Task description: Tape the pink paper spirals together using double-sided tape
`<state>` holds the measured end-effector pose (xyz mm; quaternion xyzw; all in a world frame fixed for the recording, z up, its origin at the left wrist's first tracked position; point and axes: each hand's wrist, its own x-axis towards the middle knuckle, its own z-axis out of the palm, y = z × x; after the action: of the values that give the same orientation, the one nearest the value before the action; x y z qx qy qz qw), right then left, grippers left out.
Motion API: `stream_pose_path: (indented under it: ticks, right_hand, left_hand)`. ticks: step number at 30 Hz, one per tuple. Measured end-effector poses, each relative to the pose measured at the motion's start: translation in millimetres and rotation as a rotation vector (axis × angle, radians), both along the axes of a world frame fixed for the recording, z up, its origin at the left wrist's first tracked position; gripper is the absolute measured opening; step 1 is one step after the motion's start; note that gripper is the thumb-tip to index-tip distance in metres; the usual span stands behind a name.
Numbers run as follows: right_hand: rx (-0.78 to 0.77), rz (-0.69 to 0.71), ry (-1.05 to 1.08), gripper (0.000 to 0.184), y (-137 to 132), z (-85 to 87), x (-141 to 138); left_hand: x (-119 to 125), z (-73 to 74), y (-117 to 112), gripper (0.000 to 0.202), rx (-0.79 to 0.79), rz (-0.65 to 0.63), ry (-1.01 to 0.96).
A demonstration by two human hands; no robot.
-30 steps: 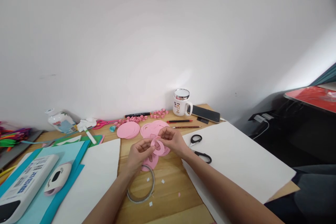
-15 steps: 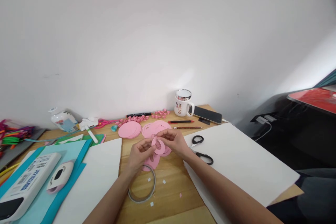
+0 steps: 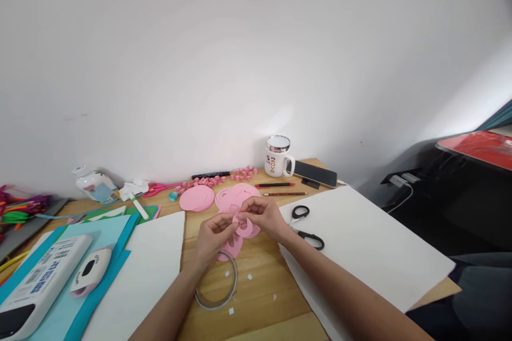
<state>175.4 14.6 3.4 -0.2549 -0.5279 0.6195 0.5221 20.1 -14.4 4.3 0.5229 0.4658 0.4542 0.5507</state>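
Observation:
Over the wooden table, my left hand [image 3: 216, 232] and my right hand [image 3: 262, 217] meet, both pinching a pink paper ring [image 3: 244, 228]. Their fingertips touch at its upper left edge and partly cover it. Beneath my left hand lies a pink paper piece [image 3: 232, 250], partly hidden by the fingers. A roll of tape [image 3: 216, 306] rests flat just below it, close to my left wrist. Behind the hands are a stack of pink paper circles [image 3: 196, 198] and more pink cut pieces [image 3: 240, 193].
Black-handled scissors [image 3: 306, 226] lie on a white sheet [image 3: 360, 245] at right. A white mug [image 3: 276, 162], a phone [image 3: 314, 174] and pencils [image 3: 276, 185] stand or lie behind. Pink rolled bits [image 3: 208, 182] are near the wall. Teal paper [image 3: 96, 293] carries a cutter-like device [image 3: 92, 270].
The pink ring has turned slightly between my fingers, and my fingertips have come closer together. The view has shifted a little; the things on the table stay put.

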Motion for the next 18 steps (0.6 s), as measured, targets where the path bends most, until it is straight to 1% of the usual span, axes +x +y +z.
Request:
stream_pose_path:
  ticks: [6,10,14,18]
  right_hand:
    - [0.056,-0.034,-0.083,0.024,1.0,-2.5,0.3]
    - [0.075,-0.060,-0.107,0.023,2.7,-5.5,1.0]
    - [0.053,-0.065,-0.086,0.022,3.0,-5.5,1.2]
    - [0.034,-0.027,-0.037,0.026,1.3,-1.7,1.1]
  left_hand:
    - [-1.3,-0.1,1.7,0.030,0.025,0.060,-0.035]
    - [-2.0,-1.9,2.6,0.031,0.022,0.059,-0.032]
    - [-1.9,-2.3,2.3,0.030,0.021,0.060,-0.005]
    - [-1.7,-1.3,1.7,0.029,0.016,0.040,0.024]
